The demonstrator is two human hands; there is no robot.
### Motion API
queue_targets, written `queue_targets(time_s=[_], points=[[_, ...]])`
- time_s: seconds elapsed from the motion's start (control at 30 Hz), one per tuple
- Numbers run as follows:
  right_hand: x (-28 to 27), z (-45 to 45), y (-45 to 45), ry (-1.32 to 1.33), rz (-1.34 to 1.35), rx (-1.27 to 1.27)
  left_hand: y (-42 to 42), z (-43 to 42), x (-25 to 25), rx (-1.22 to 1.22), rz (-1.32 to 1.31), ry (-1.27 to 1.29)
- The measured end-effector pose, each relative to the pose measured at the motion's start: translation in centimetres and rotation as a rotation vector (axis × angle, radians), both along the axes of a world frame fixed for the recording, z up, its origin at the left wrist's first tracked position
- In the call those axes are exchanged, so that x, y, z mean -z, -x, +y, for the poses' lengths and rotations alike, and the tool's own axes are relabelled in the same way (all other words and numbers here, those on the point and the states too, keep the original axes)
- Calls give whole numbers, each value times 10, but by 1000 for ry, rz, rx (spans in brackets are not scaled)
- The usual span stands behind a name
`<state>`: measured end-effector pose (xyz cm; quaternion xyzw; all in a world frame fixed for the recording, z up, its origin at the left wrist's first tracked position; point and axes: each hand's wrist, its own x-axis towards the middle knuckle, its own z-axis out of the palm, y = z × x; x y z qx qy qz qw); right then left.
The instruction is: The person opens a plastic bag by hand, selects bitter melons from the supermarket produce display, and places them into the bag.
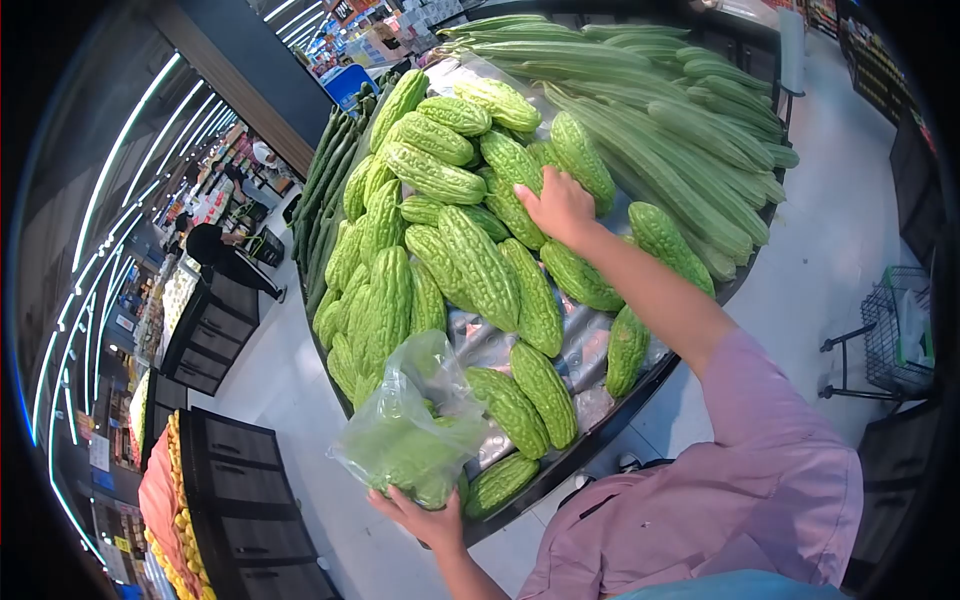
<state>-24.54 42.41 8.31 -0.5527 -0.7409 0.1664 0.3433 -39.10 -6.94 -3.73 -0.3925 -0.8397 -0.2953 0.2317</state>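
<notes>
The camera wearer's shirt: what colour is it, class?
The shirt is dusty pink, best seen in head view.

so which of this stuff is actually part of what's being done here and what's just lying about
In use:
- clear plastic bag, at the left hand
- bumpy green gourds, with the right hand among them

Just about:
- long ridged gourds
- slim dark green vegetables
- wire shopping cart
- yellow fruit

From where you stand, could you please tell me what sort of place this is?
Most likely a supermarket's produce section: bitter melons heaped on a display stand, a wire shopping cart to the right, and shoppers among other stands.
</notes>
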Motion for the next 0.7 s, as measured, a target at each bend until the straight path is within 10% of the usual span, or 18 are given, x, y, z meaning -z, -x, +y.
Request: queue_targets(time_s=[0.23,0.43,0.53,0.7], points=[[20,-36,-20,-377,97,-31,4,-1,2,-12,-4,22],[19,-183,-17,77,258,-1045,4,-4,5,-13,9,45],[25,-218,16,-108,248,-1415,11,-4,9,52,74,10],[35,-240,86,13,19,-1388,12,-5,10,61,30,7]])
